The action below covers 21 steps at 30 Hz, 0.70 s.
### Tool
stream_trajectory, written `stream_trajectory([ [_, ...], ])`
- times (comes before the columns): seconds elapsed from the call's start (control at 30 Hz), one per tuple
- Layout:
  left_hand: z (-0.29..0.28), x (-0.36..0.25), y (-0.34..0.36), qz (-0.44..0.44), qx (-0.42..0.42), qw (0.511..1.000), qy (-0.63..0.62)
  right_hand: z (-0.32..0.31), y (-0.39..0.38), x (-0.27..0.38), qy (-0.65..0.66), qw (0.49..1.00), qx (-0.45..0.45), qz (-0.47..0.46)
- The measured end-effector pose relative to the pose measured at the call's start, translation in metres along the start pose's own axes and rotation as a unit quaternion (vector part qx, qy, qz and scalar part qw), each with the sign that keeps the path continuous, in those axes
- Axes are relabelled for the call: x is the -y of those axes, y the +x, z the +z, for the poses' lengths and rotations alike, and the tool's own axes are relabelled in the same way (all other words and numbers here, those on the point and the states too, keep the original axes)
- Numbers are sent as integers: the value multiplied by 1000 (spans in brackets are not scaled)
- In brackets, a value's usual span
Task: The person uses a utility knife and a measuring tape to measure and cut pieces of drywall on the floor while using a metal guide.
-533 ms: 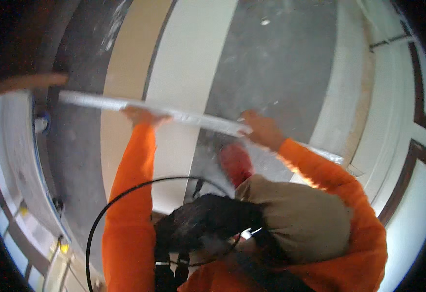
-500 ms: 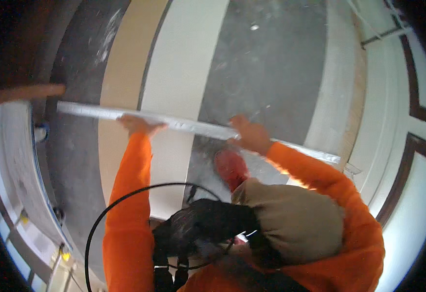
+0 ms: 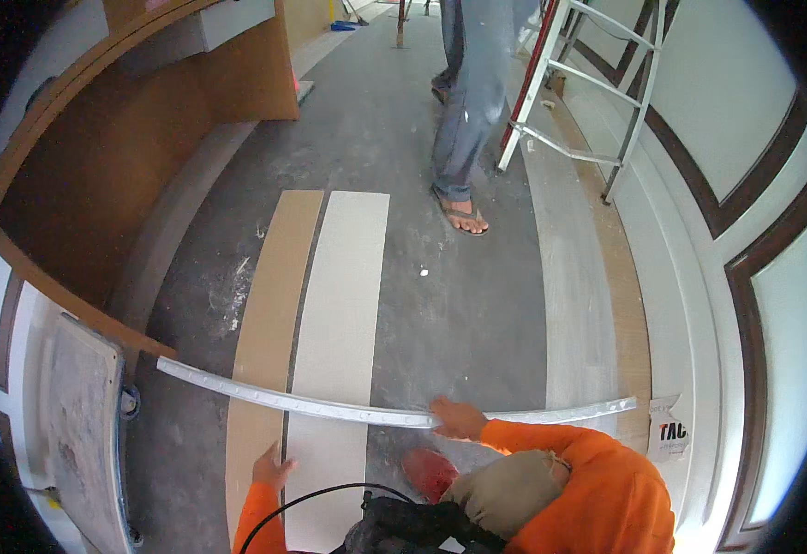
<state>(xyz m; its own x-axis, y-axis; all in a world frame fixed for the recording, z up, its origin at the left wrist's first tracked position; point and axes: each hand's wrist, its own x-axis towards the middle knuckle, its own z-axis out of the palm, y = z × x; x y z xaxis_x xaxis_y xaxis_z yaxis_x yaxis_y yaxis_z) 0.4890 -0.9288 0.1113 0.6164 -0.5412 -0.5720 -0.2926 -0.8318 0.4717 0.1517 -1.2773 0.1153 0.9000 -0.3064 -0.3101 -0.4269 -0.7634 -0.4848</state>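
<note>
The fingers of the left hand (image 3: 272,469) are parted, the thumb standing away from the others, and this hand is off the metal, over the seam between 2 long boards. The fingers of the right hand (image 3: 459,420) lie across the white bar (image 3: 329,408), reaching past both its edges; whether they pinch it or only press on it, I cannot tell. The bar runs crosswise ahead of the left hand, passing over the tan board (image 3: 272,277) and the white board (image 3: 340,286), which lie side by side with a dark gap between them. Its left end is just beside the tip of the curved brown cabinet (image 3: 80,166), its right end near a piece of printed paper (image 3: 669,429). Closer to the body are 2 orange sleeves (image 3: 597,480), 1 red shoe (image 3: 428,473), a bent knee in khaki trousers (image 3: 505,491) and a black cable (image 3: 329,489). Farther out on the grey floor (image 3: 477,323), another person stands in bluish trousers (image 3: 472,102) and sandals, next to a metal stepladder (image 3: 588,74). A white wall (image 3: 745,157) with dark brown trim runs along the right.
</note>
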Motion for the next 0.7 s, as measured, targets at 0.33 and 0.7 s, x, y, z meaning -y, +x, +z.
stream_trajectory([
  [0.33, 55, 132, -87, 100, -12, 977, 187, -30, 2, -17, -2, 988, -43, 150],
  [0.7, 39, 97, -78, 151, -54, 971, 175, -63, 64, -88, -10, 934, -231, 272],
])
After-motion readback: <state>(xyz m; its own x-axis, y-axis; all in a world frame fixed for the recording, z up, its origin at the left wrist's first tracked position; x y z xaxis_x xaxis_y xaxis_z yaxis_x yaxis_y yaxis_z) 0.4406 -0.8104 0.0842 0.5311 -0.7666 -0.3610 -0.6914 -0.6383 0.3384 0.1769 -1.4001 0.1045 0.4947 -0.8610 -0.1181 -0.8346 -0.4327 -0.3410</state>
